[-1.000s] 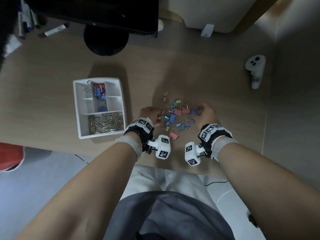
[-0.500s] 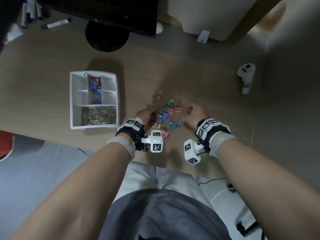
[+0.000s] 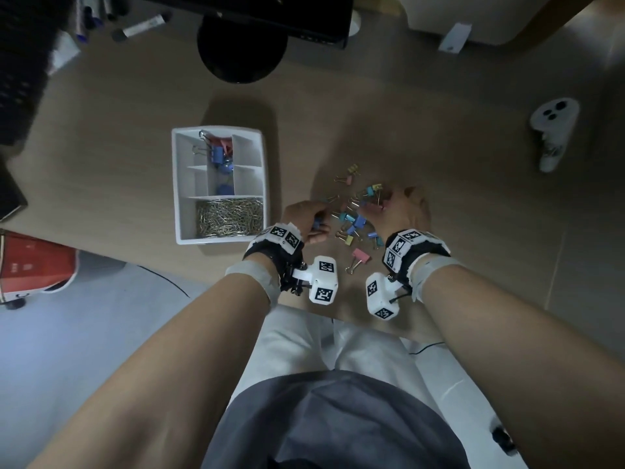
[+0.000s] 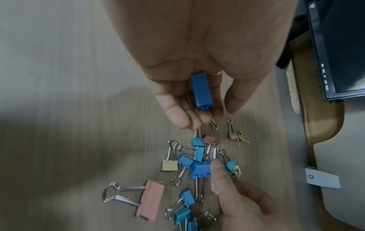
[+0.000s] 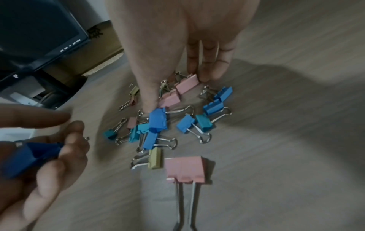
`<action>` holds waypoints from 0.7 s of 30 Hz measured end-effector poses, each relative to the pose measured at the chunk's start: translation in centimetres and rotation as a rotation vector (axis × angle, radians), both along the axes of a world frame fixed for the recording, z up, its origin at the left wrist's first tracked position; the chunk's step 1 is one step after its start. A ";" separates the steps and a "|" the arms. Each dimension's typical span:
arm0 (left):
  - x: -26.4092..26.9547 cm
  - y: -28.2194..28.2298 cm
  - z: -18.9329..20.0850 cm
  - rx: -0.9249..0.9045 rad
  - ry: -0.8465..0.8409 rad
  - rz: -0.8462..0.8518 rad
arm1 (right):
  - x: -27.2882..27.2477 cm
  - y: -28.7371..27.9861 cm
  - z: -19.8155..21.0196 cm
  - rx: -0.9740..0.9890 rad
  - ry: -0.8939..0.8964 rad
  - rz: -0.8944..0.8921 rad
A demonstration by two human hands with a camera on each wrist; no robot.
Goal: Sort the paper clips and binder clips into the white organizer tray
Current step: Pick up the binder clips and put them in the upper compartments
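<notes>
Several coloured binder clips [image 3: 351, 218] lie in a loose pile on the wooden desk. My left hand [image 3: 316, 226] is at the pile's left edge, its fingers curled round a dark blue binder clip [image 4: 201, 92]. My right hand [image 5: 177, 93] is spread over the pile's right side. Its thumb touches a blue clip [image 5: 157, 120] and its straight fingertips touch a pink clip [image 5: 187, 85]. A large pink clip [image 3: 360, 257] lies nearest me. The white organizer tray [image 3: 176, 184] sits left of the pile, with paper clips [image 3: 230, 216] in its front compartment and binder clips [image 3: 220, 154] in a middle one.
A black monitor base [image 3: 241, 52] stands behind the tray. A white controller [image 3: 553, 130] lies at the far right and markers [image 3: 142, 27] at the back left. The desk's front edge runs just below my wrists. A red object [image 3: 33, 262] sits off the desk, left.
My left hand has reached into the pile and come back to its left edge with a blue clip. My right hand has shifted slightly left over the pile.
</notes>
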State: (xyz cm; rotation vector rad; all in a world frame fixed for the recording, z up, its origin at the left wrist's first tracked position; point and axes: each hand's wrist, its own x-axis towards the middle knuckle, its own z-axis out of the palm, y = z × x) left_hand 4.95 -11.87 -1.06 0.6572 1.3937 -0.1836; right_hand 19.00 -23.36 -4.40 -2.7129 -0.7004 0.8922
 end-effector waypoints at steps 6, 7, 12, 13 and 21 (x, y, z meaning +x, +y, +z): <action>-1.1 0.7 -0.4 0.070 -0.024 0.004 | -1.2 1.6 0.7 -0.038 0.079 -0.111; -1.2 1.0 -0.4 0.066 -0.027 0.011 | -1.1 1.7 0.8 -0.032 0.078 -0.113; -2.2 1.7 -0.5 0.075 -0.032 0.054 | -0.8 1.4 0.8 0.106 0.117 -0.182; -2.4 1.7 -0.5 0.065 -0.041 0.067 | -0.8 1.3 1.3 0.123 0.130 -0.196; -1.8 0.6 0.0 0.071 -0.116 0.128 | -0.3 2.4 3.2 0.272 0.209 -0.215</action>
